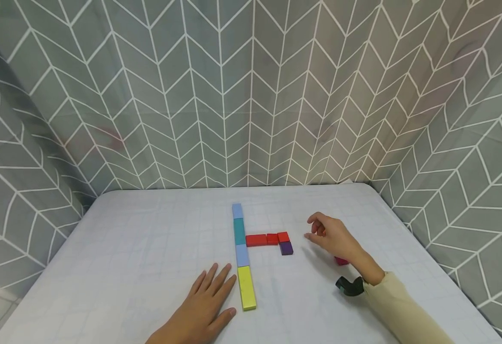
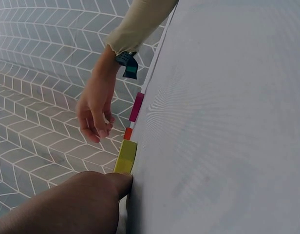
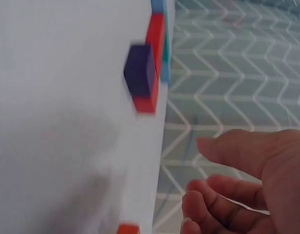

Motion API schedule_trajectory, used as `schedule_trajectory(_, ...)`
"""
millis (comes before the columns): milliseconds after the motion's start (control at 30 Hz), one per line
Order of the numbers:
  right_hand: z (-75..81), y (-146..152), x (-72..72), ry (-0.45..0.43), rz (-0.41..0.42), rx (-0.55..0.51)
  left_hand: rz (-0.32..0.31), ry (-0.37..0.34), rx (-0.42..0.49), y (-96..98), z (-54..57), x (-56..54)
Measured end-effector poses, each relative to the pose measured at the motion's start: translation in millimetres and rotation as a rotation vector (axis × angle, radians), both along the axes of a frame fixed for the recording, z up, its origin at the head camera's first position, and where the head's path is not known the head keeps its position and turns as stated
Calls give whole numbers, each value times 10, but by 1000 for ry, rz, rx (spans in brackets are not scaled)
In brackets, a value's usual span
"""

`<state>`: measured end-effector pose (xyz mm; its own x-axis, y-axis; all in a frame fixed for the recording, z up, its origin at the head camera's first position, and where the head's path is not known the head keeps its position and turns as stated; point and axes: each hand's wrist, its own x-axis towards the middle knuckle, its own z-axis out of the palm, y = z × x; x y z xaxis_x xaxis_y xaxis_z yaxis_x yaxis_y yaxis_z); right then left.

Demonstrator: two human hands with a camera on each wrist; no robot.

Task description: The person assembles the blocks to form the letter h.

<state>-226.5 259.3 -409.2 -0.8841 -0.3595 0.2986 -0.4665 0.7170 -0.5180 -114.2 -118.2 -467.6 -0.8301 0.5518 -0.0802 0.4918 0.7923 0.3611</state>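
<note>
My left hand lies palm down with fingers spread, its fingertips beside the yellow block. That block ends a column of blocks: a light blue block, a teal block and another light blue block run above it. From the column a row extends right: a long red block, a small red block and a red end block. Below the end block sits a dark purple block. My right hand hovers right of the row, fingers loosely bent, holding nothing.
A crimson block shows partly from under the right wrist. In the right wrist view an orange-red block appears at the lower edge. A black wrist camera hangs by the sleeve. Patterned grey curtains surround the white table.
</note>
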Motion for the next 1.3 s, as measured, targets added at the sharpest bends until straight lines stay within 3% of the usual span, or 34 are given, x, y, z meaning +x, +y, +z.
schedule_trajectory(200, -19, 217, -88, -20, -125, 36, 1, -9, 1, 1, -4, 1)
schedule_trajectory(500, -157, 344, -180, -208, -268, 83, 0, -10, 2, 1, -7, 2)
schedule_trajectory(700, -232, 401, -227, -274, -285, 34, 0, -4, -5, -1, -10, -1)
schedule_trajectory(1300, -265, 403, -252, -233, -289, 40, 9, -2, -7, -3, -25, 0)
